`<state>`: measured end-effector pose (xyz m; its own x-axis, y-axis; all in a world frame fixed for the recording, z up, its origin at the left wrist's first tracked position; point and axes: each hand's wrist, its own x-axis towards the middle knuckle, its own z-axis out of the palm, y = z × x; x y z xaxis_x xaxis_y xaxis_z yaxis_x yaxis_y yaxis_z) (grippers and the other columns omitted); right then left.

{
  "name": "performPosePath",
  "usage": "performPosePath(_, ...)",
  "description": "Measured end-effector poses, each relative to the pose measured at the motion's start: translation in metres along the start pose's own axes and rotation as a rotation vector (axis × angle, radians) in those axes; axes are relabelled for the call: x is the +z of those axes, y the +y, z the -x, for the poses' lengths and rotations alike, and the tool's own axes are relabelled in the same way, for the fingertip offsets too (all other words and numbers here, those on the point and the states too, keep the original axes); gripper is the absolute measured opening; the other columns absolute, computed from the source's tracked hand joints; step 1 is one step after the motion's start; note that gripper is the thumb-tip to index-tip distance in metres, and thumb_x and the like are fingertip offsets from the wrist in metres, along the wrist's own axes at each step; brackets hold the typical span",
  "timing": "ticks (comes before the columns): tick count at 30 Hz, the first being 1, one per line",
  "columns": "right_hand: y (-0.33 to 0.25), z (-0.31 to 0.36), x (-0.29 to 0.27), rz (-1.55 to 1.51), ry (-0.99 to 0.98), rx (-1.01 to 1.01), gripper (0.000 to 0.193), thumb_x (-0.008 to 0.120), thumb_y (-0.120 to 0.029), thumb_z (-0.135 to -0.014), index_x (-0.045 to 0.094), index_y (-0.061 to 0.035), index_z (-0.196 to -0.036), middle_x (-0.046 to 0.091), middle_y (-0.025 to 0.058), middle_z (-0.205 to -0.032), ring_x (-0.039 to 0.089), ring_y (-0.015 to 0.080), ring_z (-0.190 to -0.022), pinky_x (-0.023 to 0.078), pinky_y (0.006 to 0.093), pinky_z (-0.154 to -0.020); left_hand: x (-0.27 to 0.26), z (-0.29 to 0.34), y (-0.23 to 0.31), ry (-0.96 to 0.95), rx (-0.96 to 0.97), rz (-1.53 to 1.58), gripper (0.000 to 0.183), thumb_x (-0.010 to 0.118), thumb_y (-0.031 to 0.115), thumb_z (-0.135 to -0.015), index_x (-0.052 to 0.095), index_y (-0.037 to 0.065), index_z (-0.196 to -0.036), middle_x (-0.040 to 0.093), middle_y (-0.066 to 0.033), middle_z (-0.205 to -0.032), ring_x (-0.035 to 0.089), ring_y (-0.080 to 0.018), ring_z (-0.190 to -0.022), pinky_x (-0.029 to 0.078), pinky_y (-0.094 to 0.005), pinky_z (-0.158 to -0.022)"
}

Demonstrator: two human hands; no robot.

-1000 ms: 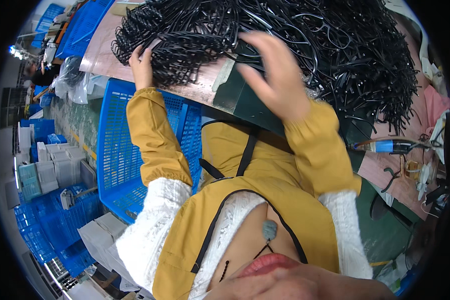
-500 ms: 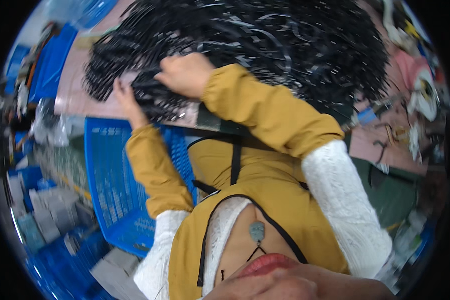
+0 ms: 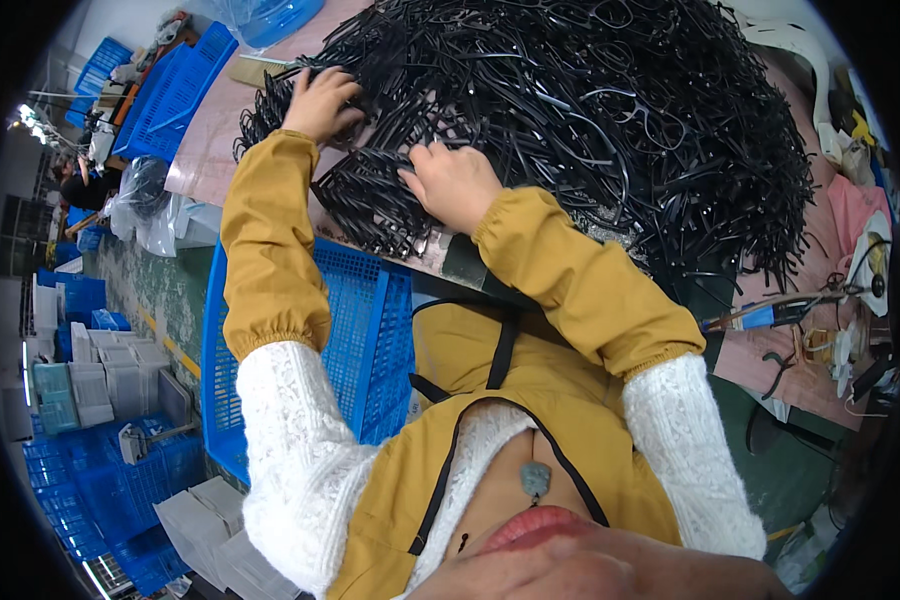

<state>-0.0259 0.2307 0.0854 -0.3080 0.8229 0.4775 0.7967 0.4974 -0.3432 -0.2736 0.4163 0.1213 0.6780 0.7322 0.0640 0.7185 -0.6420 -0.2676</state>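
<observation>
A large heap of slim, glossy black plastic strips (image 3: 570, 120) covers the table before me, many of them long and curved. My left hand (image 3: 322, 103) lies over the heap's left end, its fingers spread and bent downward onto the strips. To its right and nearer to me, my right hand (image 3: 457, 185) is curled, thumb and fingers closed at the edge of a smaller bunch of black strips (image 3: 370, 205) lined up at the table's near edge. The undersides of its fingers are partly hidden.
A blue plastic basket (image 3: 365, 325) stands below the table's near edge at my left. Beyond the heap's left end lies a brush (image 3: 257, 70). A tool with a blue part (image 3: 760, 316) lies on the table at right. Blue crates (image 3: 175, 90) and white boxes (image 3: 120, 375) stand at left.
My left hand has moved away from me, from the near table edge onto the heap's left end. My right hand has shifted nearer to me beside the bunch. The whole view has swung leftward.
</observation>
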Motion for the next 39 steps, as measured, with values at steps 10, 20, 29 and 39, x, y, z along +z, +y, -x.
performPosePath(10,0.017,-0.008,0.01,-0.138,-0.066,0.013,0.034,0.064,-0.039,-0.094,0.07,-0.0063,-0.092,0.074,0.0186,-0.083,0.074,0.0366,-0.078,0.059,0.0472,-0.07,0.016,-0.026,-0.026,-0.177,-0.223,0.083,0.039,0.054,0.037,-0.088,0.073,0.013,-0.112,0.061,-0.0092,-0.128,0.045,-0.026,-0.142,0.024,-0.0638,-0.118)
performPosePath(20,-0.011,0.122,-0.058,-0.391,0.3,-0.156,0.038,0.073,-0.013,-0.079,0.064,-0.0007,-0.114,0.062,0.0159,-0.108,0.065,0.0319,-0.095,0.053,0.0407,-0.082,-0.073,-0.153,0.219,0.448,0.395,0.5,0.027,0.06,0.02,-0.092,0.069,0.006,-0.113,0.069,-0.0132,-0.113,0.067,-0.0358,-0.106,0.054,-0.0449,-0.091)
performPosePath(29,0.09,0.382,-0.237,-0.215,0.796,0.851,0.013,0.058,-0.002,-0.097,0.066,0.0032,-0.106,0.065,0.0126,-0.099,0.065,0.0196,-0.085,0.051,0.0293,-0.074,-0.044,-0.225,0.367,0.122,0.211,0.294,0.05,0.065,0.027,-0.092,0.058,0.016,-0.14,0.061,-0.0063,-0.141,0.058,-0.0275,-0.132,0.025,-0.076,-0.111)
performPosePath(39,0.214,0.395,-0.265,0.466,-0.175,0.318,0.018,0.072,-0.016,-0.085,0.064,-0.0012,-0.089,0.062,0.0198,-0.088,0.059,0.0431,-0.087,0.048,0.0518,-0.08,-0.143,-0.244,0.296,0.359,-0.142,1.687,0.016,0.065,0.003,-0.087,0.07,0.001,-0.102,0.067,-0.0031,-0.079,0.061,-0.0151,-0.073,0.05,-0.0307,-0.07)
